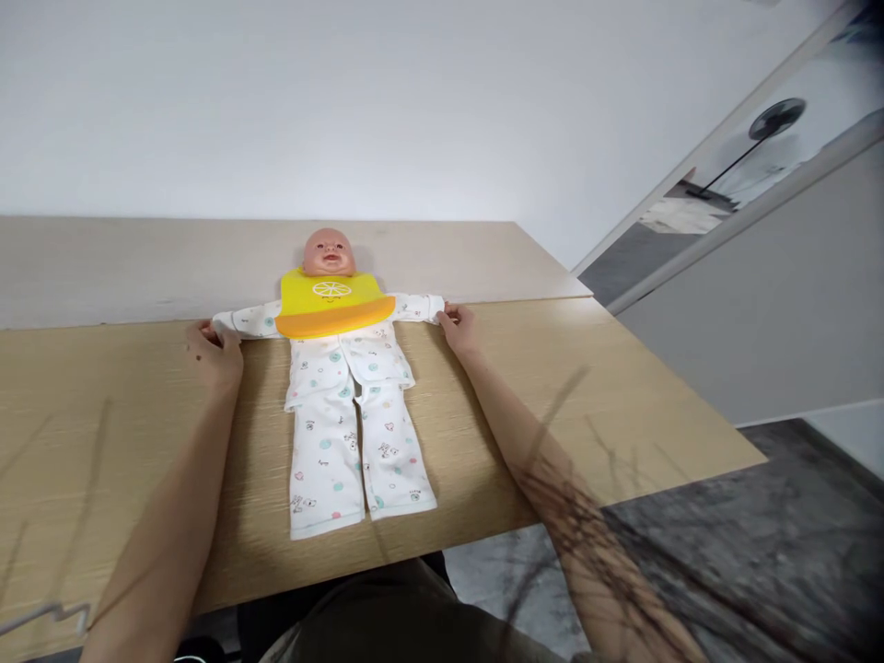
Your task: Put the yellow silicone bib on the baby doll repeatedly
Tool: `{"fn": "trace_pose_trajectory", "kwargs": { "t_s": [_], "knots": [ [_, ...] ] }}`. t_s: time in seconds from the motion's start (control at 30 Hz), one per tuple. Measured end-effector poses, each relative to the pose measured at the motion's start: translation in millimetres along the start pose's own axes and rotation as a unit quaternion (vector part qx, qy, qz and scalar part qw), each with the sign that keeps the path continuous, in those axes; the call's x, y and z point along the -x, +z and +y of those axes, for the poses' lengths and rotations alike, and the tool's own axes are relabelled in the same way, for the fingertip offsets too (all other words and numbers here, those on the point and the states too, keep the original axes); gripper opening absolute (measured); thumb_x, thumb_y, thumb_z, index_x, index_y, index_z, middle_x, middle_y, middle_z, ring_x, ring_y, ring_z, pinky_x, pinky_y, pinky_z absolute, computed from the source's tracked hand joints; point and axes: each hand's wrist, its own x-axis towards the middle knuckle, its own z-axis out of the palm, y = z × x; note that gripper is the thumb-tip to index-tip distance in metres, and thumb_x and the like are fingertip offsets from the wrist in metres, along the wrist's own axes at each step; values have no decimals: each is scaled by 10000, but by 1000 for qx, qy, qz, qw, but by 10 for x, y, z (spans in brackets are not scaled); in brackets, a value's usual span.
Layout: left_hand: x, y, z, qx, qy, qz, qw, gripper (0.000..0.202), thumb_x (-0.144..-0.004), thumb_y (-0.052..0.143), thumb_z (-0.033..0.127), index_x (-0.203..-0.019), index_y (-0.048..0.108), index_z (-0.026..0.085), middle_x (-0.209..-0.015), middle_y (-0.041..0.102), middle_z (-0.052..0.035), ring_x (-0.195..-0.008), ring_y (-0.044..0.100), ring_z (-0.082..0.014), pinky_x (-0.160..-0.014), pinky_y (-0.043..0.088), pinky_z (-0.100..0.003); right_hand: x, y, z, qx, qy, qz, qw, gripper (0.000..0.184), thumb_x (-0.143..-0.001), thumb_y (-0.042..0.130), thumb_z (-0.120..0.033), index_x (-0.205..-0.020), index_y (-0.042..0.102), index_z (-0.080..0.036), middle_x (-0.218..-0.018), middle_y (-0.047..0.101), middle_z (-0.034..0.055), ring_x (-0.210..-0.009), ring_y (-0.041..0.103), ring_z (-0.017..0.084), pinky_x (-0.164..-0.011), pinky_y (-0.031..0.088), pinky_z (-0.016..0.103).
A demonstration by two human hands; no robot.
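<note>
A baby doll [330, 252] lies on its back on the wooden table, head toward the wall. It wears a yellow bib [310, 293] with an orange pocket and a white citrus print. Below the bib show a white patterned baby top [321, 364] and matching trousers [328, 460], laid flat with the legs slightly apart. Both sleeves stretch out sideways. My left hand [215, 354] pinches the cuff of the sleeve on the left. At the other side, my right hand [457, 329] has its fingers closed on the opposite cuff.
The wooden table [552, 368] meets a paler board [138, 262] along the white wall. Its right edge slants down toward a grey floor [746, 497]. A black fan [777, 120] stands beyond an opening at the right. Blurred dark strands cross the lower right.
</note>
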Motion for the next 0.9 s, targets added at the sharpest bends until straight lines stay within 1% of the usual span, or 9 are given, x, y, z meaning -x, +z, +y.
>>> {"fn": "trace_pose_trajectory", "kwargs": {
  "t_s": [0.1, 0.2, 0.33, 0.47, 0.6, 0.7, 0.77, 0.83, 0.9],
  "knots": [
    [-18, 30, 12, 78, -75, 59, 992, 311, -996, 493, 80, -1296, 415, 92, -1117, 612, -128, -967, 610, -204, -870, 508, -342, -24, 9, 17, -37, 24, -7, 999, 211, -916, 665, -345, -838, 526, -207, -774, 620, 3, -573, 519, 127, -586, 453, 271],
    [-35, 25, 38, 132, -101, 85, 982, 288, -976, 541, 35, -1248, 477, 106, -1029, 595, -67, -929, 593, -182, -903, 501, -335, -50, 24, 26, -54, 32, 1, 998, 239, -949, 653, -351, -848, 477, -224, -683, 545, -44, -483, 450, 107, -523, 382, 253],
    [-50, -20, 82, 173, -125, 104, 971, 258, -967, 537, -13, -1190, 512, 114, -973, 560, -37, -899, 563, -179, -924, 485, -349, -97, 27, 66, -44, 11, 3, 999, 243, -964, 650, -356, -873, 461, -233, -654, 521, -54, -489, 461, 114, -533, 382, 247],
    [-69, -53, 126, 194, -143, 105, 965, 270, -949, 525, -60, -1137, 506, 132, -918, 529, -7, -861, 548, -168, -906, 474, -339, -127, 28, 127, -45, -17, 16, 999, 270, -933, 688, -390, -879, 483, -221, -699, 547, -37, -584, 512, 116, -562, 400, 223],
    [-82, -56, 135, 200, -151, 107, 962, 289, -931, 555, -68, -1112, 484, 146, -898, 511, 12, -848, 554, -151, -876, 468, -304, -110, 45, 158, -68, -9, 0, 998, 267, -919, 689, -400, -891, 498, -215, -733, 558, -31, -583, 508, 109, -538, 421, 226],
    [-80, -50, 123, 196, -154, 106, 963, 301, -933, 565, -55, -1144, 477, 140, -867, 515, 25, -794, 564, -142, -813, 462, -276, -95, 57, 178, -90, -12, -15, 996, 332, -901, 715, -446, -877, 469, -224, -755, 572, -27, -559, 508, 105, -518, 433, 233],
    [-75, -52, 114, 187, -152, 104, 965, 293, -943, 583, -29, -1174, 487, 125, -839, 504, 34, -767, 558, -143, -782, 450, -267, -99, 61, 197, -92, -17, -22, 995, 366, -903, 715, -476, -874, 445, -229, -761, 585, -27, -528, 494, 99, -508, 420, 236],
    [-67, -66, 107, 171, -148, 104, 969, 273, -958, 586, -6, -1192, 507, 110, -809, 473, 44, -770, 547, -152, -780, 435, -267, -114, 61, 218, -77, -20, -23, 997, 366, -918, 694, -496, -891, 439, -234, -737, 579, -36, -497, 469, 98, -505, 398, 240],
    [-56, -90, 103, 148, -144, 104, 973, 260, -971, 584, 14, -1212, 538, 102, -779, 443, 52, -777, 532, -166, -786, 418, -278, -135, 59, 237, -45, -28, -14, 998, 343, -934, 660, -499, -909, 442, -237, -710, 562, -42, -508, 471, 110, -524, 390, 245]
  ]
}}
